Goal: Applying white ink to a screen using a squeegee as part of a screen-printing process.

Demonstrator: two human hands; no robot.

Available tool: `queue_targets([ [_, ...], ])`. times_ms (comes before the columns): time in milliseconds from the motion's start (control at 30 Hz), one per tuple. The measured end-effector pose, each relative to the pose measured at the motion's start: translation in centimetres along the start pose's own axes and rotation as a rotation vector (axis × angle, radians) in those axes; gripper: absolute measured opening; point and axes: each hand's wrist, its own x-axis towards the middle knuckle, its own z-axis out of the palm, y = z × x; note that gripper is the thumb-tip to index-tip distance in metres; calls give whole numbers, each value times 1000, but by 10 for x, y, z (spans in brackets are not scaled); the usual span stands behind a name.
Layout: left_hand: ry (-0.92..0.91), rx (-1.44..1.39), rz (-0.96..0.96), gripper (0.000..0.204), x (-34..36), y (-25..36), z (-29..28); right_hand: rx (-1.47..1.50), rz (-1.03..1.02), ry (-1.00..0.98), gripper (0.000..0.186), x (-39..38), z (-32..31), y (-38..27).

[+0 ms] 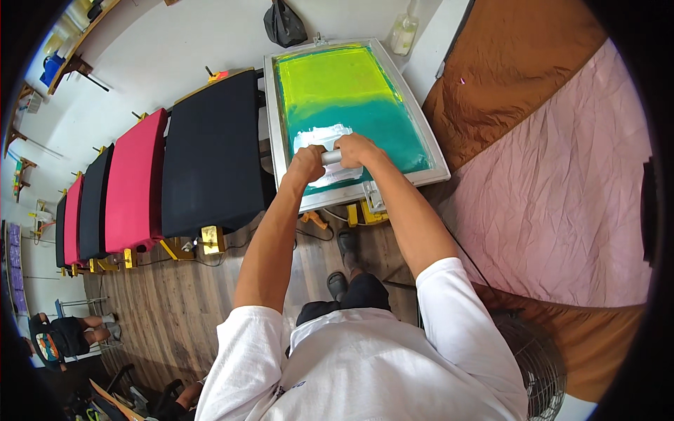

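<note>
— Gripping what, exactly?

— Both hands are wrapped around a grey squeegee handle (pixel 331 156) on a framed printing screen (pixel 421 144). The left hand (pixel 307 165) closes its fingers over the handle's left end, the right hand (pixel 356 149) over its right end, knuckles up, with a short stretch of bare handle showing between the two fists.

— And under the fingers?

— White ink (pixel 319 135) lies on the mesh right beneath and just beyond the fingertips. Farther past them the mesh runs teal, then bright yellow-green toward the far edge of the frame.

— What sits to either side?

— Left of the left-hand fingers, touching the frame's edge, is a black platen (pixel 210 158); beyond it a red platen (pixel 135 184) and more in a row, alternating dark and red. Right of the right-hand fingers, brown cloth (pixel 491 84) and creased pink cloth (pixel 562 182) cover a surface. A clear bottle (pixel 404 31) stands beyond the frame's far corner. Well behind the hands, a seated person (pixel 60 338) is at the lower left, above a wood floor (pixel 175 309).
</note>
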Motion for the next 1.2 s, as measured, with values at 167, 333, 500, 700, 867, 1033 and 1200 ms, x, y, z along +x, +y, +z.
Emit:
queue_targets([
  [167,1,-12,29,31,-14,7,7,6,18,-18,41,-16,9,2],
  [333,36,-11,28,29,-25,9,16,25,2,36,45,-36,15,-3],
  [500,60,-7,17,31,-36,14,20,111,5,102,46,-50,23,-7],
  [700,88,-41,27,32,-37,22,25,76,11,121,57,-57,25,1],
  [867,98,-81,17,31,-38,10,28,225,-98,521,75,-100,34,5],
  [1033,93,-137,30,35,-49,21,14,622,160,706,54,-152,111,49],
  [1200,62,-143,1,37,-59,27,12,1515,484,262,50,-175,127,33],
])
